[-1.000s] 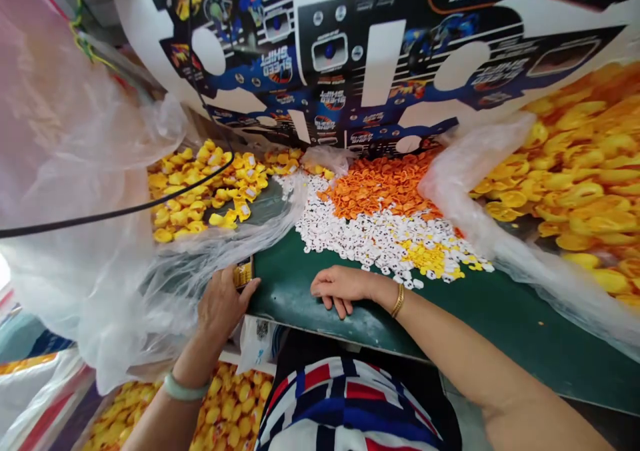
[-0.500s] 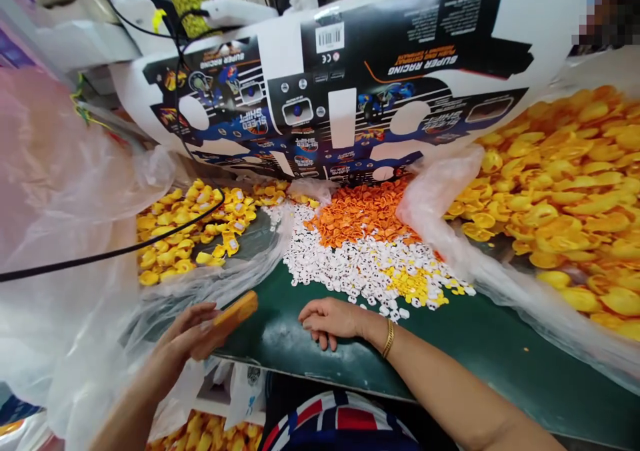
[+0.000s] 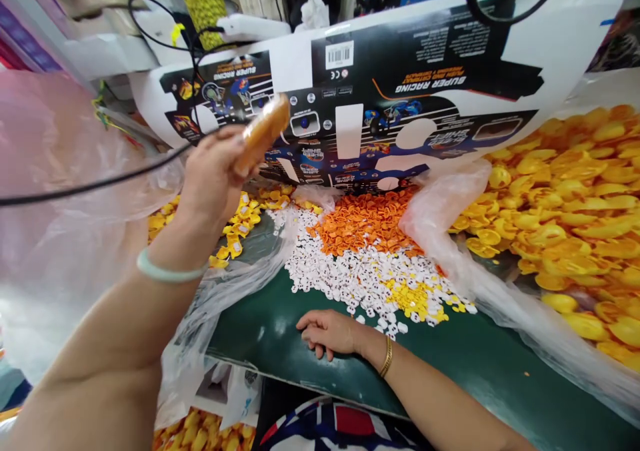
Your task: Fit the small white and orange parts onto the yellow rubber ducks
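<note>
My left hand (image 3: 210,178) is raised above the table and closed on a flat orange object (image 3: 263,131), which is tilted and blurred; a pale green bangle circles the wrist. My right hand (image 3: 333,331) rests palm down on the green table (image 3: 475,364), fingers loosely bent and holding nothing, with a gold bracelet at the wrist. Just beyond that hand lies a heap of small white pieces (image 3: 345,271), with a patch of small yellow pieces (image 3: 413,298) in it and a pile of orange pieces (image 3: 365,221) behind.
Yellow toy ducks (image 3: 575,204) fill a clear plastic bag at right. More yellow pieces (image 3: 240,228) lie in plastic at left. A printed cardboard sheet (image 3: 400,104) stands behind. A black cable (image 3: 75,188) crosses at left. Below the table edge sit more ducks (image 3: 200,434).
My left hand has picked the orange object up from the table's front left edge and lifted it high. The right hand has stayed resting on the table. The view has tilted upward.
</note>
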{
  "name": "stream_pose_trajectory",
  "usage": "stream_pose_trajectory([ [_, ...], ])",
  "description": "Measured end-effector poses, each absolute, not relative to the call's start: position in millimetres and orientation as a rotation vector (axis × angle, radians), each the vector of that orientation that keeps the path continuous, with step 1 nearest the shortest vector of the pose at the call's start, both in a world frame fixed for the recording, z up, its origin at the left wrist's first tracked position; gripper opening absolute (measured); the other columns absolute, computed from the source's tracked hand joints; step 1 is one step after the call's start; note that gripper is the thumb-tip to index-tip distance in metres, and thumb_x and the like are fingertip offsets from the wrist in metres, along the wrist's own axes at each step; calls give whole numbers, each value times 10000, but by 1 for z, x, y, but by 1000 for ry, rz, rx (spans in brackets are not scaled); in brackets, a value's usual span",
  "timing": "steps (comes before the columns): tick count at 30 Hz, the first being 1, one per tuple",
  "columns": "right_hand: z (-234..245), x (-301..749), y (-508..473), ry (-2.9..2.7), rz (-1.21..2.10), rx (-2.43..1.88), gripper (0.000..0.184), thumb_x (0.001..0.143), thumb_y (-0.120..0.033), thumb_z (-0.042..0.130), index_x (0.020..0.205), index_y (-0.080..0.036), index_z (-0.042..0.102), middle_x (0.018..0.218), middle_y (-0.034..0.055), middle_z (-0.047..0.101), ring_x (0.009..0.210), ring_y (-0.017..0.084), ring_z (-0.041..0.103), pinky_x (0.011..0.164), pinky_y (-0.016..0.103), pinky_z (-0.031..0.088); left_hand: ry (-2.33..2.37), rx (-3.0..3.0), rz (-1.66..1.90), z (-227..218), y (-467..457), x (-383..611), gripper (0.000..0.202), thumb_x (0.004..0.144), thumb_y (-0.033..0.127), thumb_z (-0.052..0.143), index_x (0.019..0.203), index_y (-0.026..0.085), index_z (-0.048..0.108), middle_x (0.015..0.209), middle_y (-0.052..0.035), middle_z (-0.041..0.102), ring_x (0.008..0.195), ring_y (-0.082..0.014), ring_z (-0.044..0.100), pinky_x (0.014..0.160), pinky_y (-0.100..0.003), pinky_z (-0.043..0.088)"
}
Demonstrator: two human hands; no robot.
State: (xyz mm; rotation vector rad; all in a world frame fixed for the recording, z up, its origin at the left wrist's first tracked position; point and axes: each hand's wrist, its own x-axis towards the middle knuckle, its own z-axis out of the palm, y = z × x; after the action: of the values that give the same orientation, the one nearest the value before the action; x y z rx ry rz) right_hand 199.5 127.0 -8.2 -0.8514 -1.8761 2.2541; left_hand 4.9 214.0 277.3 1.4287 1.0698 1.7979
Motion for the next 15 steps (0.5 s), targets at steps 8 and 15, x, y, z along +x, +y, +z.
stream_pose_trajectory([
  [8,-11,199,129,-1847,2270,-853,345,885,-307,620,1214,-204,618,753,-38,600,547,75,611,442,168,461,970,1319,2051,363,332,82,423,1039,346,231,1391,132,325,1108,-4,610,627,3,483,627,-214,382],
  [15,-14,198,131,-1817,2304,-832,346,874,-312,634,1206,-214,618,774,-35,595,566,65,609,459,151,456,1409,1916,1998,417,386,85,212,788,-22,654,706,120,519,580,137,469,665,-2,430,660,-180,335],
])
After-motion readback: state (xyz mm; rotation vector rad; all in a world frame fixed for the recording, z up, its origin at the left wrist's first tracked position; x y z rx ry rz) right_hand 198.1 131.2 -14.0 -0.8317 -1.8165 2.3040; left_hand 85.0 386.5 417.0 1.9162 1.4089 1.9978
